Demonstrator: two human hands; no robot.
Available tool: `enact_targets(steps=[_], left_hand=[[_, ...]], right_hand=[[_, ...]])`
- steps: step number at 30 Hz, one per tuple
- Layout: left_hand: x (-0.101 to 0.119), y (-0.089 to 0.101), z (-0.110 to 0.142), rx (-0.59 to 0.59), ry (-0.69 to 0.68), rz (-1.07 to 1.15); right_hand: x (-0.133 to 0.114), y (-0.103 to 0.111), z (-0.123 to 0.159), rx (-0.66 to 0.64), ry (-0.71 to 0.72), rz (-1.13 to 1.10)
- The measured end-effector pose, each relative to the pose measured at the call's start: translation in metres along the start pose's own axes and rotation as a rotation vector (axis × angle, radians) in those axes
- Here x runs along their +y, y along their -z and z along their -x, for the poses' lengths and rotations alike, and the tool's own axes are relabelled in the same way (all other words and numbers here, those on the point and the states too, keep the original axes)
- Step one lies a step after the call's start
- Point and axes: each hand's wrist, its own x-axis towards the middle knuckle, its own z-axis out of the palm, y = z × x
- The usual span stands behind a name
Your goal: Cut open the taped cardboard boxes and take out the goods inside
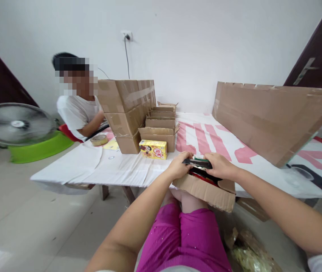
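Observation:
In the head view, an open cardboard box (206, 192) is tilted at the table's front edge, above my knees. Dark and red packets (203, 176) show inside it. My left hand (180, 165) curls round the left end of a black flat packet (197, 163) with a shiny, greenish edge. Its right end is in the fingers of my right hand (219, 166). The packet lies across the box opening, and I cannot tell whether it touches the contents below. Beyond my left hand a yellow snack box (153, 149) stands on the table.
Taped cartons (128, 124) are stacked left of several open boxes (159, 134). A large cardboard panel (274, 117) stands at right, near a black phone-like slab (316, 178). Tape (99, 140) lies at left, by a seated person (74, 113) and a fan (16, 124).

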Motion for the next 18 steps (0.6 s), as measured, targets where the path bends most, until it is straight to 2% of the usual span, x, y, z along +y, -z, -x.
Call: enact_targets(steps=[6,13,15,18], left_hand=[[0.002,0.000,0.000,-0.011,-0.005,-0.031],[-0.002,-0.001,-0.001,-0.017,-0.012,-0.030],[-0.001,0.000,-0.001,-0.016,-0.010,-0.025],[0.000,0.000,-0.002,-0.028,0.002,-0.021]], right_hand=[[0.011,0.010,0.011,-0.056,-0.016,-0.103],[0.029,0.025,0.041,-0.056,-0.103,-0.500],[0.041,0.031,0.056,0.009,-0.147,-0.599],[0.071,0.034,0.082,0.192,-0.266,-0.698]])
